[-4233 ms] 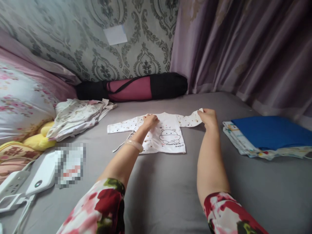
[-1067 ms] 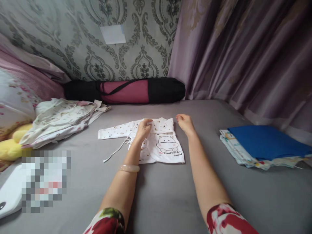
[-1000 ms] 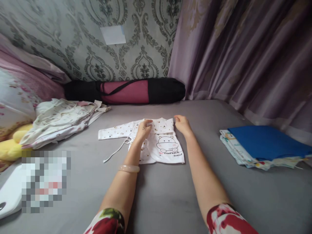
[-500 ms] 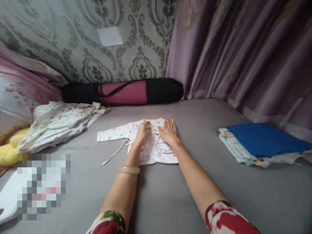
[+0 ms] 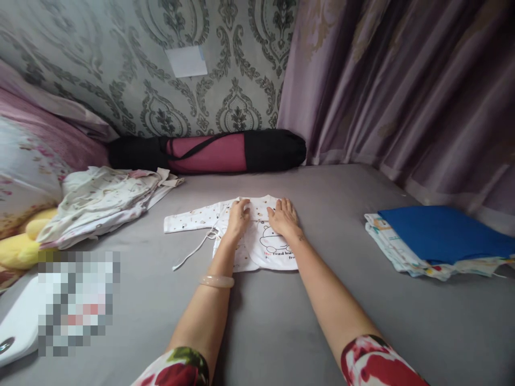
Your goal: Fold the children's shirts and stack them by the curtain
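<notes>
A small white baby shirt [image 5: 257,256] lies spread on the grey bed sheet, printed with tiny motifs and a cartoon animal above some lettering. One long sleeve [image 5: 189,220] stretches out to the left, and a thin tie string [image 5: 193,251] trails beside it. My left hand [image 5: 238,217] rests on the upper chest of the shirt, fingers pointing forward and partly hidden behind the hand. Flat on the shirt's right shoulder area is my right hand [image 5: 284,217], its fingers extended. The sleeve on that side is not visible. Neither hand grips the cloth visibly.
On the right sits a folded pile with a blue cloth [image 5: 446,233] on top. Loose light-coloured baby clothes [image 5: 108,198] are heaped at left, by a yellow plush item [image 5: 24,244]. A black and maroon long bag [image 5: 209,153] lies along the wall. A white object [image 5: 20,321] lies front left.
The view has shifted slightly, so everything appears a little further right. Both hands stay on the shirt in nearly the same places.
</notes>
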The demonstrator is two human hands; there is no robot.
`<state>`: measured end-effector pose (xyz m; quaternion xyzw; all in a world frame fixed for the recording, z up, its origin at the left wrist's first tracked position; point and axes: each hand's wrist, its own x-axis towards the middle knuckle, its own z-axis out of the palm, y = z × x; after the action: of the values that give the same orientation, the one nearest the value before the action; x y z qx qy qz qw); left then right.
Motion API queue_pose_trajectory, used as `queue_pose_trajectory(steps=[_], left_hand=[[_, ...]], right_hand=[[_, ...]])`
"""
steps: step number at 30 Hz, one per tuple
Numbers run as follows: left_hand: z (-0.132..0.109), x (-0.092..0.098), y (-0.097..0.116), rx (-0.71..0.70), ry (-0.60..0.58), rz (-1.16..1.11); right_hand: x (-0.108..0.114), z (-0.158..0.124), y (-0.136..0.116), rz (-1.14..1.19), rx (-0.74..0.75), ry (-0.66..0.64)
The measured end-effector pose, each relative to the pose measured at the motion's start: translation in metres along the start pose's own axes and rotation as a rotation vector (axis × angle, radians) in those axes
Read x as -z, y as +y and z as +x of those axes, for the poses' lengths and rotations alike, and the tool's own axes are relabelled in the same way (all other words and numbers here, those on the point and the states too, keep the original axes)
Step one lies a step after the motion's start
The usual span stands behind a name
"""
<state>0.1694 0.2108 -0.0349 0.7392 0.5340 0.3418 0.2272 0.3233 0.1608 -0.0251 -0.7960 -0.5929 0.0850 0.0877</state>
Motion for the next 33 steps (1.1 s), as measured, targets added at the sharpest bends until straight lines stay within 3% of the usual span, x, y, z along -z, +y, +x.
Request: queue_pose_trajectory(steps=[12,16,19,25,33], left_hand=[[0.002,-0.012,-0.016,-0.118,0.029,0.037],[-0.001,-0.009,-0.005,-0.121,0.029,0.166],[-0.005,-0.004,0.010,-0.135,0.053,0.295],[-0.012,-0.011,0.019,-0.230,-0.206,0.315],[-0.015,-0.010,0.014,-0.155,-0.371,0.331]], right_hand=[[0.000,-0.001,0.002,-0.031,0.007,0.000],[0.003,-0.005,-0.001,-0.038,0.036,0.051],[0.007,-0.011,-0.010,-0.037,0.145,0.102],[0.004,-0.018,-0.022,-0.033,0.362,-0.037],[-0.005,-0.015,-0.020,0.001,0.329,-0.098]])
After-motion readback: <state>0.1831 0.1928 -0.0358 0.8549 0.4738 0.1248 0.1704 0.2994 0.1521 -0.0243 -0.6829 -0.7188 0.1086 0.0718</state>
